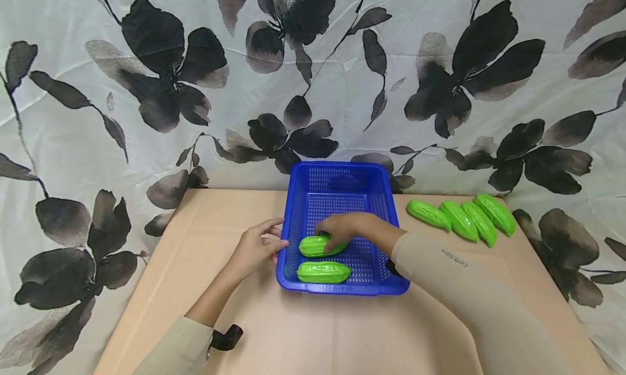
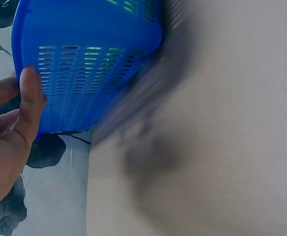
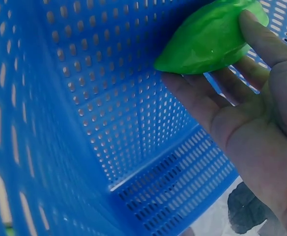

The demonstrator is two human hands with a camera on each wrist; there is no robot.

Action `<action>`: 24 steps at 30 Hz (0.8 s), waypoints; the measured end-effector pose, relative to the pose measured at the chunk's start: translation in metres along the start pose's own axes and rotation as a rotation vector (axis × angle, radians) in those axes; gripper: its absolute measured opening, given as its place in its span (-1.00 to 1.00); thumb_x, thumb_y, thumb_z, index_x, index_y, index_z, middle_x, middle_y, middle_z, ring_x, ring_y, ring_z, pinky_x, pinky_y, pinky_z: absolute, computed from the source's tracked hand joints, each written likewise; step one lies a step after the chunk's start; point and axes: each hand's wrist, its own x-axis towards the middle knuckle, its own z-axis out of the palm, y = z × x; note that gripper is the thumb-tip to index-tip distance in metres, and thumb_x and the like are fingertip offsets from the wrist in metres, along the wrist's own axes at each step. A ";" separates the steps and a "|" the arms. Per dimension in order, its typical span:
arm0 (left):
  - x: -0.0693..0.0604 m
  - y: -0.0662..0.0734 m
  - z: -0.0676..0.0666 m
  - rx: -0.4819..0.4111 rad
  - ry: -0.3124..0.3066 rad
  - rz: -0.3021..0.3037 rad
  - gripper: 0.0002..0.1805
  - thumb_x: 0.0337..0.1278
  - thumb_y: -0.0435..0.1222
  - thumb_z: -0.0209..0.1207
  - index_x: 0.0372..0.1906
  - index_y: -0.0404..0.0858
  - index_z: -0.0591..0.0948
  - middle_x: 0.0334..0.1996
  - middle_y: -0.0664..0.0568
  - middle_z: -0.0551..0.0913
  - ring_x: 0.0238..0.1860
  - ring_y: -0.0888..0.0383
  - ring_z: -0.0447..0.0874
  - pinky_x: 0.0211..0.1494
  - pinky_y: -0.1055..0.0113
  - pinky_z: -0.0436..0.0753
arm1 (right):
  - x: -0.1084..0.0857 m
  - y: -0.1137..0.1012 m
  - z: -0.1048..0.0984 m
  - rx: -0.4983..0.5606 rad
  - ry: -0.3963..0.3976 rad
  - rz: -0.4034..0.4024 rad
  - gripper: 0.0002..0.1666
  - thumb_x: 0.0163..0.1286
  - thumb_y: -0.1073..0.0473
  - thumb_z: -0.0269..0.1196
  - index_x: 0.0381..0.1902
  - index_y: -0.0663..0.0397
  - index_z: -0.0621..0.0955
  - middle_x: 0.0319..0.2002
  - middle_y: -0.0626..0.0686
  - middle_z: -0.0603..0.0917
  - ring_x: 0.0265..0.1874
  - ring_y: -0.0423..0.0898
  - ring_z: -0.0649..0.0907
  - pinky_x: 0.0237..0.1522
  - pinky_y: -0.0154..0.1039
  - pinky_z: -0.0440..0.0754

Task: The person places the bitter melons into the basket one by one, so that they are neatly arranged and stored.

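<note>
A blue perforated plastic basket stands on the table. Inside it, my right hand grips a green ridged bitter gourd. Thumb and fingers lie around that gourd in the right wrist view, above the slotted basket wall. A second bitter gourd lies crosswise at the basket's near end. My left hand is at the basket's left side, its fingertips touching the rim from outside. In the left wrist view these fingers rest against the rim and outer wall.
Several bitter gourds lie side by side on the table's far right. The light brown tabletop reaches around the basket. Behind it hangs a white cloth with dark flowers.
</note>
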 end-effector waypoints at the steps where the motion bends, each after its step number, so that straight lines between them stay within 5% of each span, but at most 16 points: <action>1: 0.000 0.000 0.000 0.003 -0.002 0.002 -0.35 0.27 -0.45 0.35 0.44 -0.36 0.45 -0.04 -0.29 0.66 -0.52 0.19 0.68 -0.46 0.26 0.81 | 0.000 0.000 0.001 0.004 0.000 0.004 -0.41 0.41 -0.04 0.39 0.31 0.04 0.57 0.12 0.00 0.68 0.19 -0.03 0.62 0.37 -0.09 0.59; 24: -0.003 -0.004 -0.002 0.006 -0.018 0.021 -0.35 0.26 -0.47 0.33 0.44 -0.38 0.44 -0.05 -0.30 0.66 -0.53 0.21 0.69 -0.46 0.29 0.81 | -0.002 -0.012 0.016 0.004 0.007 0.034 -0.33 0.37 -0.09 0.42 0.34 0.03 0.57 0.17 -0.01 0.68 0.23 -0.05 0.61 0.37 -0.13 0.59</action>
